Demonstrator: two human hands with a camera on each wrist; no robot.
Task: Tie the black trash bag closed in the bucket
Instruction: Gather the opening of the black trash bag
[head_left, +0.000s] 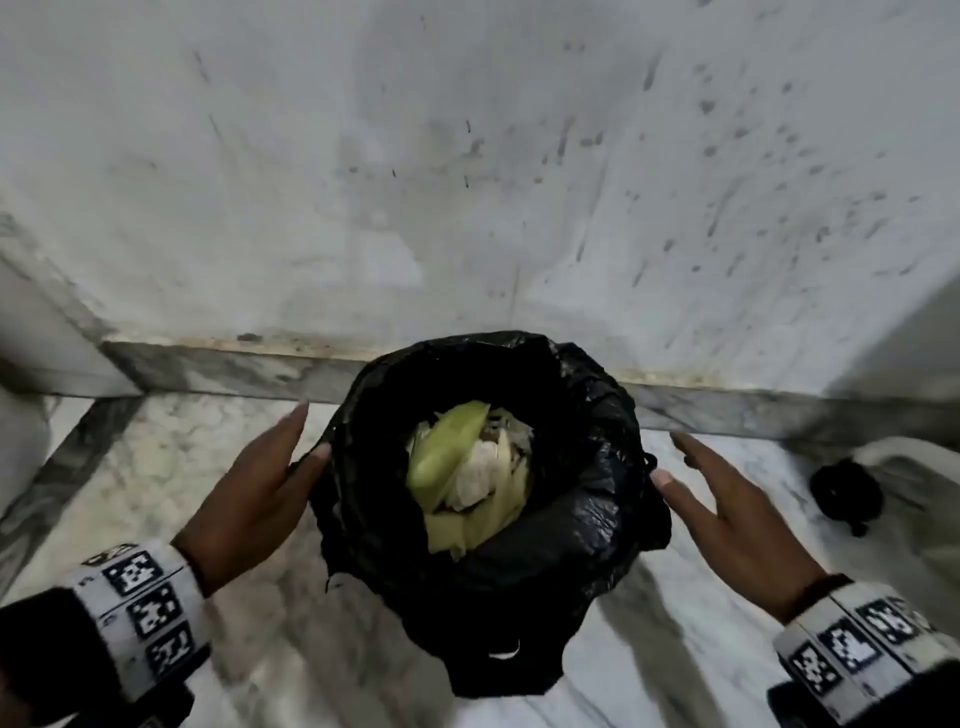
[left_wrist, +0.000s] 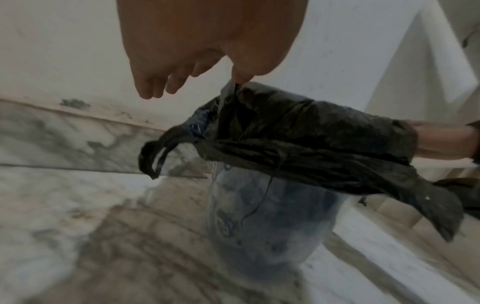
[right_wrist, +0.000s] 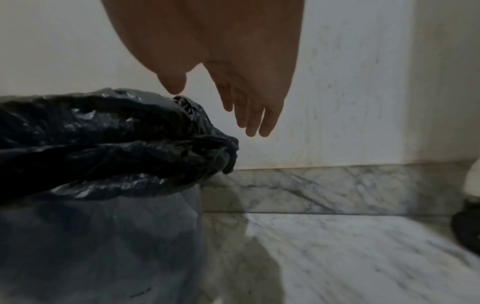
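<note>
Left wrist view shows the left hand with its fingers hanging straight and loosely spread, gripping nothing, while the thumb tip touches the top edge of the black trash bag where the film rises in a small peak. In the right wrist view the right hand has its fingers straight, close together and pointing down, clear of the plastic, and its thumb tip sits at the crumpled rim of the bag; whether it touches cannot be told.

From the head view both hands flank the bag's mouth: the left hand lies against the left side of the rim, and the right hand is at the right side with only its thumb at the plastic. The black trash bag is untied and wide open, its edge folded outward over the bucket, a translucent bluish pail that stands on the marble floor close to the skirting at the floor's far edge. Inside the bag lie pale green peels and a whitish crumpled scrap. A loose handle loop of the bag droops on the side toward the wall, which is white and stained. A small dark object rests on the floor toward its right edge, well apart from the bucket.
</note>
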